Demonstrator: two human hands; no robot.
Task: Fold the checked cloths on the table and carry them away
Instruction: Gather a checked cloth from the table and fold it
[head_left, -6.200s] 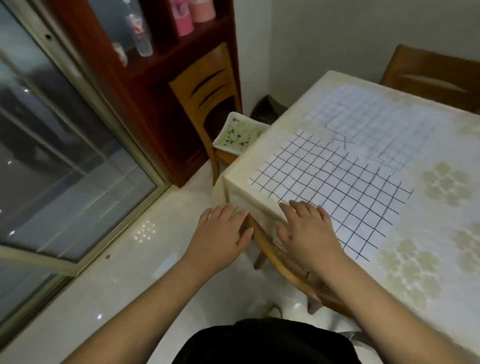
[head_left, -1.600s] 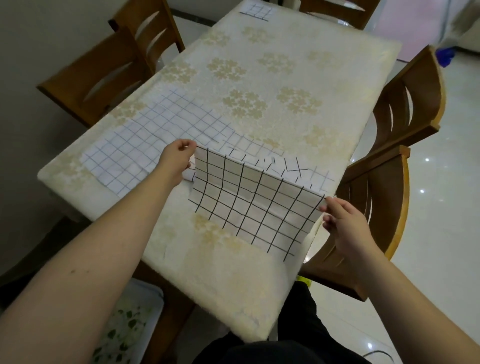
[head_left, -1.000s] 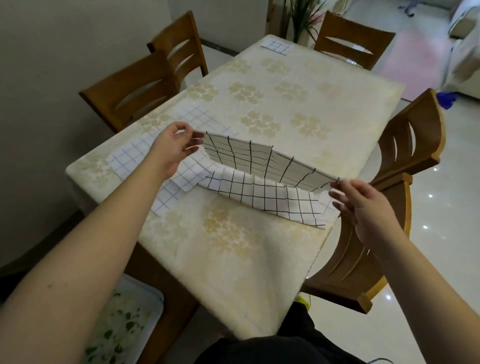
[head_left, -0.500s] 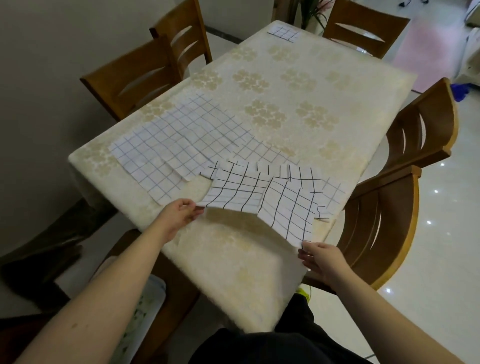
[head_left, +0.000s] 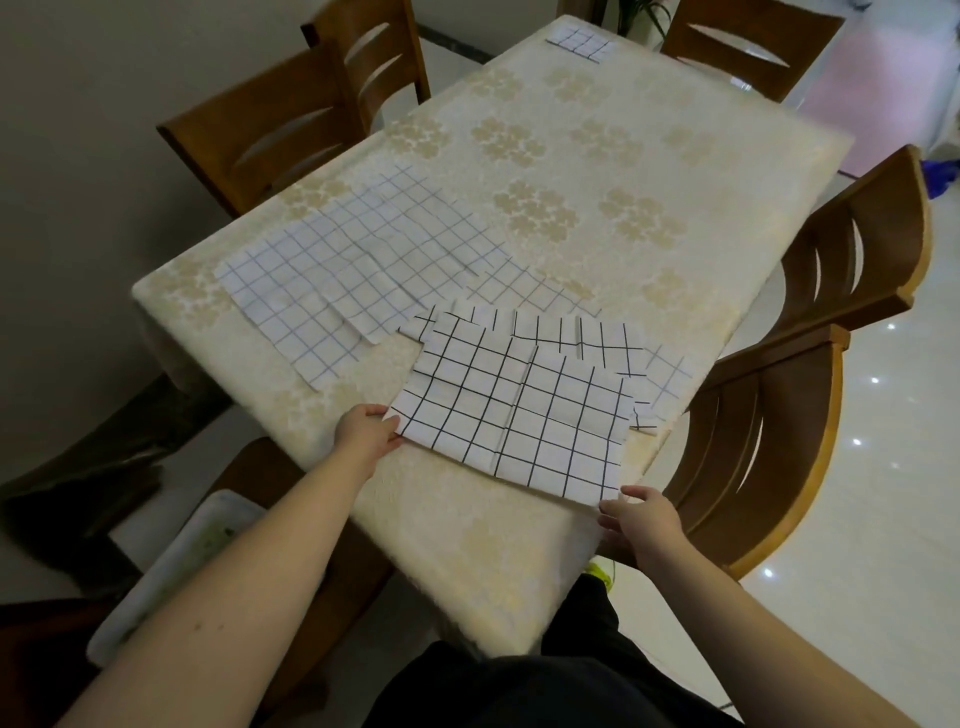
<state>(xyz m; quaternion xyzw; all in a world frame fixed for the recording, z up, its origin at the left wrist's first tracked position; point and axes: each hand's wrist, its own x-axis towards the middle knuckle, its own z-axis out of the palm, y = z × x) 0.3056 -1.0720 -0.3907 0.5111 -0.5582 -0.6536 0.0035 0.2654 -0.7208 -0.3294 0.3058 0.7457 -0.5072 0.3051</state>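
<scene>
A white cloth with bold black checks (head_left: 519, 410) lies folded over on itself at the near right of the table (head_left: 467, 545). My left hand (head_left: 366, 434) pinches its near-left corner. My right hand (head_left: 641, 519) holds its near-right corner at the table's edge. Behind it, several paler checked cloths (head_left: 353, 270) lie flat and overlapping toward the left edge. A small checked cloth (head_left: 581, 42) sits at the table's far end.
Wooden chairs stand on the right (head_left: 769, 441), the left (head_left: 270, 130) and at the far end (head_left: 748, 41). A white tray (head_left: 171, 566) rests on a seat at the lower left. The floor on the right is glossy tile.
Both hands lifted the black-checked cloth's far edge and brought it toward me, folding it in half. It now lies flat with my hands at its near corners.
</scene>
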